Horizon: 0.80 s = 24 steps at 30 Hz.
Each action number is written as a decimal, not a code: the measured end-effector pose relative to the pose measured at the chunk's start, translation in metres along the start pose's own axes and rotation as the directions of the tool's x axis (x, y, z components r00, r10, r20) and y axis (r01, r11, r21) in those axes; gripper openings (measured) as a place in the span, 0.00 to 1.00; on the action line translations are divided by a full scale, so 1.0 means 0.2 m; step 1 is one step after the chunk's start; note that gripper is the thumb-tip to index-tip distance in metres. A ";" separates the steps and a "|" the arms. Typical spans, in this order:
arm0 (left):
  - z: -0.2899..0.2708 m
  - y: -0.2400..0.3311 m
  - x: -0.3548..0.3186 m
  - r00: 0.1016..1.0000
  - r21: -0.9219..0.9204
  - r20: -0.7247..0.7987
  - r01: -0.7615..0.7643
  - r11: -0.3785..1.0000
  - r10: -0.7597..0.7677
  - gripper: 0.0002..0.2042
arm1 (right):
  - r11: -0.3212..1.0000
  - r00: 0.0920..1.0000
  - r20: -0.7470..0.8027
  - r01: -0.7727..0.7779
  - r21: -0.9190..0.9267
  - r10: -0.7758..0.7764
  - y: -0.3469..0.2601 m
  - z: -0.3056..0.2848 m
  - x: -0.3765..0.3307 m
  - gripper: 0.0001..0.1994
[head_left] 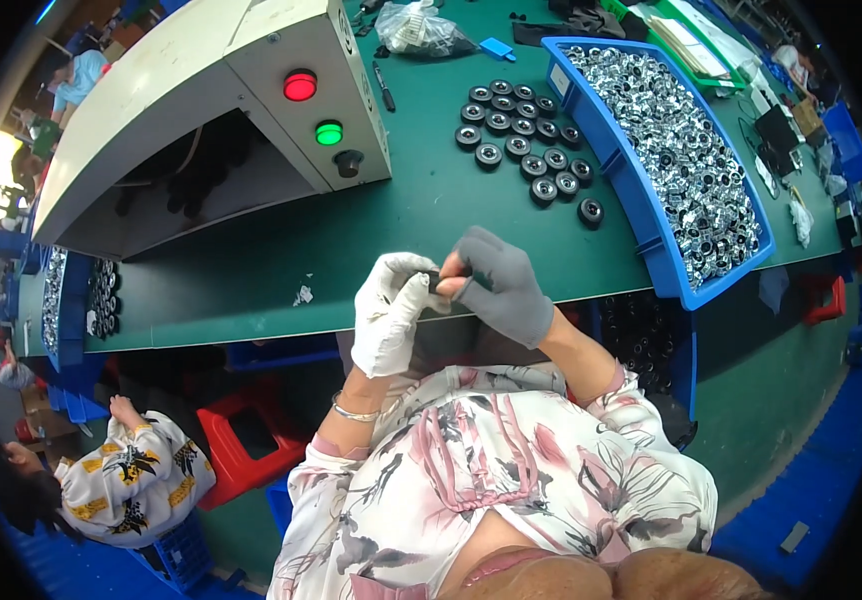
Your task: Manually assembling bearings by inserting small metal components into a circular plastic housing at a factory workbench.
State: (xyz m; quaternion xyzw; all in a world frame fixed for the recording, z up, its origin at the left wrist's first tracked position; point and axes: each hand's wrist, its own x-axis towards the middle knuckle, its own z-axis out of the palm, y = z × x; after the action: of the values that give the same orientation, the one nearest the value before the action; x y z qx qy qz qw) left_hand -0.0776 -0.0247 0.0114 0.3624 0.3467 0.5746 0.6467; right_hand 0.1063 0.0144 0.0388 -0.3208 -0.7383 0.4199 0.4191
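Observation:
My left hand [387, 318], in a white glove, and my right hand [507, 288], in a grey glove with bare fingertips, meet over the table's near edge. Pinched between the fingers of both is a small black part [434, 282], mostly covered by them, so its exact kind cannot be made out. Beyond my hands, several round black wheel-like pieces [521, 147] with shiny centres lie in loose rows on the green table [331, 235]. To their right, a blue bin [657, 255] is full of small shiny metal parts [666, 130].
A cream machine [286, 50] with red and green lights and a dark opening stands at the left. Behind lie a black marker [384, 87], a clear plastic bag [416, 30] and a green tray [696, 45] of papers. A person sits lower left near a red stool [241, 440].

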 end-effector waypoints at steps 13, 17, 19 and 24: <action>0.07 -0.11 -0.01 0.870 0.647 0.029 -0.392 0.654 0.493 0.10 | 0.671 0.840 -0.067 -0.380 0.637 0.539 -0.07 0.03 -0.07 0.20; 0.10 -0.10 -0.02 0.897 0.568 -0.009 -0.359 0.740 0.443 0.17 | 0.678 0.860 -0.001 -0.403 0.615 0.511 -0.04 0.03 -0.07 0.20; 0.10 -0.08 -0.01 0.955 0.490 -0.023 -0.248 0.836 0.296 0.25 | 0.652 0.858 0.005 -0.394 0.648 0.513 0.00 0.05 -0.08 0.22; 0.06 -0.07 -0.01 0.951 0.534 0.076 -0.293 0.793 0.300 0.23 | 0.730 0.882 -0.007 -0.386 0.563 0.472 -0.01 0.03 -0.08 0.23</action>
State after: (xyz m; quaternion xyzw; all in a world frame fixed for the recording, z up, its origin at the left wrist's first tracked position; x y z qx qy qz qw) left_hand -0.0592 -0.0278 0.0049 0.5754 0.4369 0.5503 0.4185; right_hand 0.1081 -0.0013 0.0338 -0.3805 -0.4591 0.6726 0.4382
